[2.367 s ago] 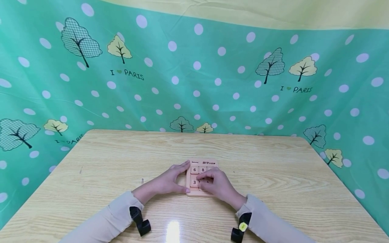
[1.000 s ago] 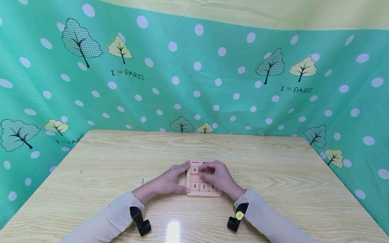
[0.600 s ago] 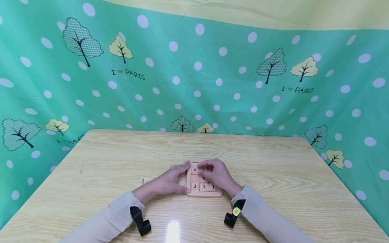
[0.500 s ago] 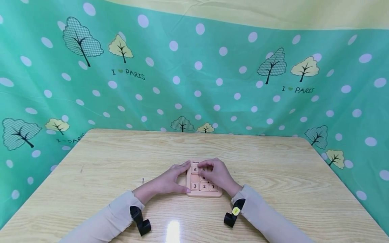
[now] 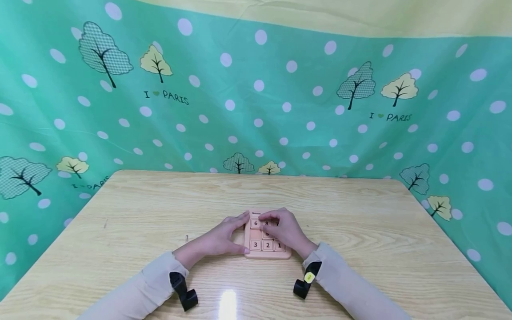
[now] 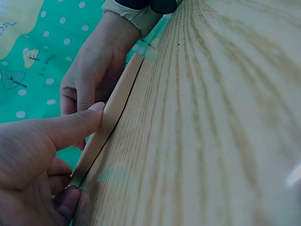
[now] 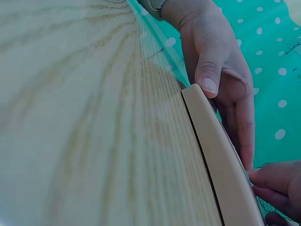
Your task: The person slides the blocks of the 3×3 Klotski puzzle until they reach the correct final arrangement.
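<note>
The right hand bends thumb and forefinger toward each other at the 8 tile, tips a little apart; whether that grip pinches the tile or merely touches it, I cannot tell. The left hand is spread along the left edge of the board, thumb at the near corner, fingers toward the far one. The board lies flat on the worktop, with a gap at the left of its middle row. A skewed or downward push could make a tile bind against its neighbours, and fingertips so close to the 6 tile might drag that one too. The 5 tile, just beside the gap, could slip into it if the thumb brushed it sideways. Were the left hand to ease off, a hard push might skid or turn the whole board, as the worktop looks smooth. The right hand covers much of the right side of the upper two rows: the third digit at the top is hard to read, and whatever sits right of the 5 tile is hidden. The near row, 3, 2 and 1, reads clearly. Both wrist views catch the board almost edge-on, so neither shows the tile faces.
</note>
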### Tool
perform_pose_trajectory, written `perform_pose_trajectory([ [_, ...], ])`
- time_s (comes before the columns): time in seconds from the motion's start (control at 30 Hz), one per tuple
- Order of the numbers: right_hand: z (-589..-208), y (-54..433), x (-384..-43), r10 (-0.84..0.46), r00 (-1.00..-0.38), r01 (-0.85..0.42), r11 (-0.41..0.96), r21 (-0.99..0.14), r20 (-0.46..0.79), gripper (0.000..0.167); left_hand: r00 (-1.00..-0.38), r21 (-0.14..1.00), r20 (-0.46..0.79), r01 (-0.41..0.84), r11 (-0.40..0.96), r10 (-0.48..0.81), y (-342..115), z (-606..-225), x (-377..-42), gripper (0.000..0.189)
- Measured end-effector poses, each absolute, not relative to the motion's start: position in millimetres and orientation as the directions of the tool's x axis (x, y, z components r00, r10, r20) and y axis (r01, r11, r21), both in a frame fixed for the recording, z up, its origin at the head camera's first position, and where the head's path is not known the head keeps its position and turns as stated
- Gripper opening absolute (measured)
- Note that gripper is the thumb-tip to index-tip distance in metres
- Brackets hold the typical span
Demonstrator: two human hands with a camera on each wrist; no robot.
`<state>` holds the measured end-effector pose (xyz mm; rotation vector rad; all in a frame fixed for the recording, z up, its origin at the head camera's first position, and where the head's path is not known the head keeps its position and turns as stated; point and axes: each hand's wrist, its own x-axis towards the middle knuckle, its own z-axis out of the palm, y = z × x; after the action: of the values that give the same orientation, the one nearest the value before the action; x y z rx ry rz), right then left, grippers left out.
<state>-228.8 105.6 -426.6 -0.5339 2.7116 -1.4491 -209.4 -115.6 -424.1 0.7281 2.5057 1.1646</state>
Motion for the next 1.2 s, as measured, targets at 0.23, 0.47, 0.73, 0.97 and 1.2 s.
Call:
perform_pose_trajectory([
  [0.23, -426.2, 107.2, -227.5, -0.325, -0.937, -0.288, 0.502, -0.815, 0.131, 0.019, -0.829, 0.768, -0.035, 0.335, 0.545, 0.558, -115.3, -424.9, -209.8, 0.094],
  [0.47, -428.8, 108.4, -223.1, -0.343, -0.931, -0.297, 0.516, -0.803, 0.124, 0.019, -0.831, 0.765, -0.036, 0.335, 0.55, 0.555, -114.8, -425.4, -209.4, 0.094],
  [0.73, -427.5, 109.6, -215.6, -0.362, -0.917, -0.347, 0.517, -0.782, 0.167, 0.018, -0.831, 0.765, -0.032, 0.337, 0.549, 0.556, -114.4, -424.7, -209.4, 0.094],
  [0.97, -427.9, 111.9, -211.8, -0.393, -0.903, -0.372, 0.517, -0.771, 0.172, 0.016, -0.833, 0.762, -0.031, 0.337, 0.553, 0.552, -114.0, -425.2, -208.9, 0.094],
  [1.2, -426.7, 113.1, -210.2, -0.403, -0.899, -0.38, 0.518, -0.766, 0.172, 0.017, -0.833, 0.76, -0.032, 0.338, 0.555, 0.552, -114.1, -425.3, -209.2, 0.094],
])
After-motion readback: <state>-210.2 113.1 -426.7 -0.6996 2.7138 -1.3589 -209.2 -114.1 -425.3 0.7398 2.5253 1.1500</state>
